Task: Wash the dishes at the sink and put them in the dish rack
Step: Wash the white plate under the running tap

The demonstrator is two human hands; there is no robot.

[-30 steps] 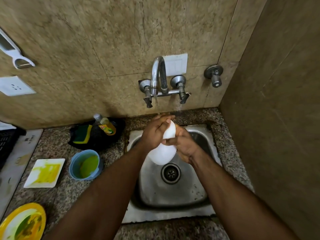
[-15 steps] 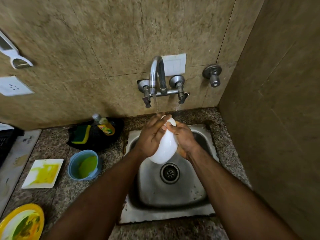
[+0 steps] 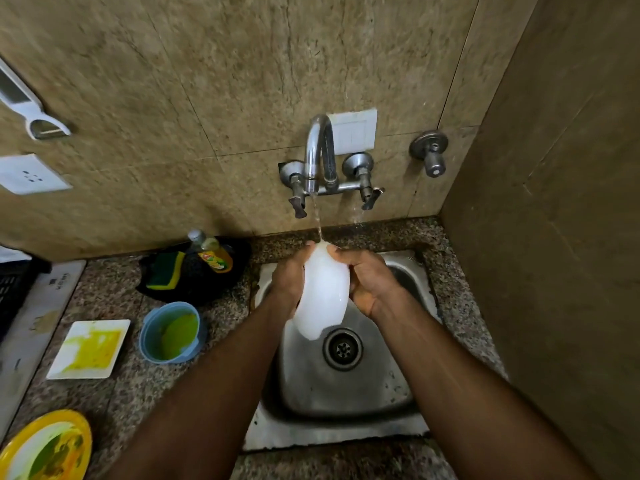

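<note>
Head view
Left hand: the left hand [image 3: 289, 277] curls round the left side of a white round glossy bowl [image 3: 323, 296], fingertips reaching its top edge.
Right hand: the right hand [image 3: 369, 284] grips the bowl's right side, fingers bent over the top rim, thumb towards the person.
Bowl: held on edge between both hands, its lower end pointing down towards the person, above the steel square sink [image 3: 349, 393].
Water: a thin stream from the curved chrome wall tap [image 3: 317, 157] lands on the bowl's top, just beyond the fingertips.
Drain: the round steel drain strainer [image 3: 343, 348] lies below the right hand, just beside the bowl's lower end.
Left of the left hand: a blue plastic cup with green residue [image 3: 171, 332], near it a white square plate smeared yellow [image 3: 90, 348], both on the speckled granite counter [image 3: 124, 410].
Beyond the cup: a yellow-and-green sponge [image 3: 166, 271] and a clear dish-soap bottle with yellow label [image 3: 211, 254] on a black tray.
Near left corner: a yellow round plate with food remains [image 3: 45, 448].
</note>
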